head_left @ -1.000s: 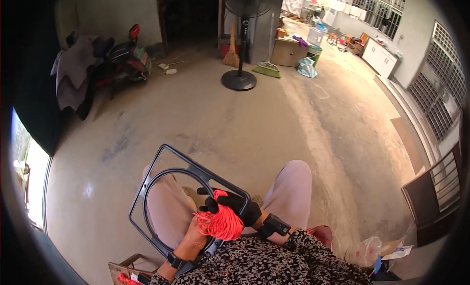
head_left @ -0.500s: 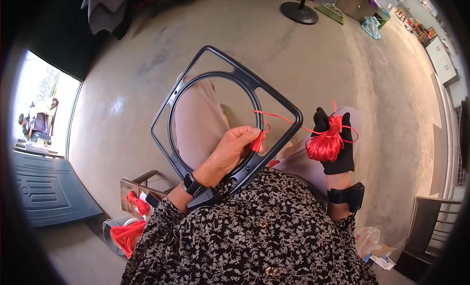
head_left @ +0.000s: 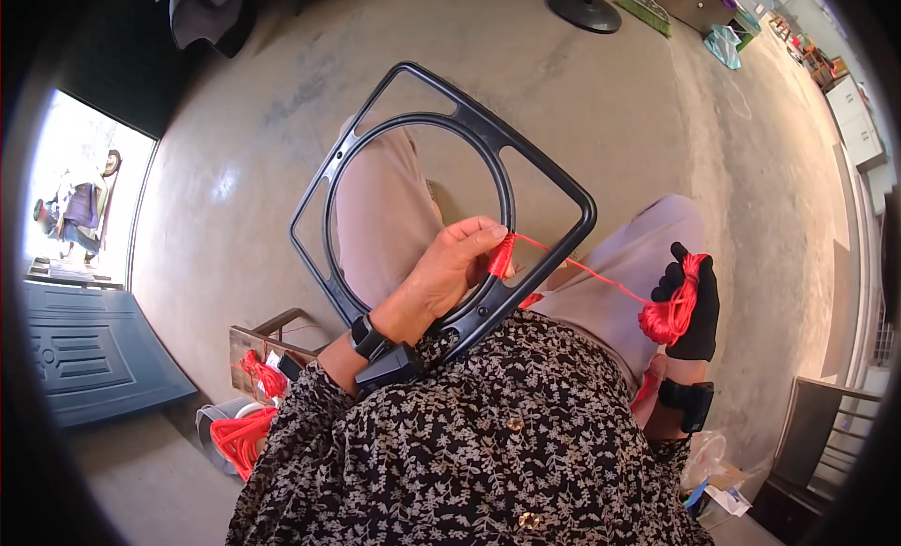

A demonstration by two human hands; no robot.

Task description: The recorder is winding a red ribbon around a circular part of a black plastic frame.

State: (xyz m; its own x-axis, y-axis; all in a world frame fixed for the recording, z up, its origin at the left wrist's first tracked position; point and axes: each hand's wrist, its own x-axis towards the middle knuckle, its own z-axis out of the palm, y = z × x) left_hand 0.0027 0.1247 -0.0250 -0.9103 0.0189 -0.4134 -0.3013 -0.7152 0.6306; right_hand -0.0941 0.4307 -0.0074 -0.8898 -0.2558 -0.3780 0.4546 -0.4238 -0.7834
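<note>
A black frame [head_left: 526, 144], roughly square with a round ring inside, rests tilted across my lap. My bare left hand [head_left: 441, 274] is closed on the ring's right side, thumb and fingers pinching where red cord [head_left: 501, 257] is wound round it in tight turns. From that winding a single strand runs straight, passing the frame's outer bar, to a bundle of red cord [head_left: 668, 319]. Out to the right, above my knee, my black-gloved right hand [head_left: 696, 330] is closed round this bundle.
A wooden stool [head_left: 246, 344] at left carries a small red cord bundle [head_left: 267, 372]. Below it, more red cord [head_left: 242, 443] lies on a bucket. Plastic bags [head_left: 706, 457] lie lower right near a dark rack [head_left: 826, 443]. A round black stand base [head_left: 584, 11] is on the far floor.
My right hand has moved right and slightly down with the cord bundle, turning as it went. The loose loop by the ring has drawn in, and the strand is now straight.
</note>
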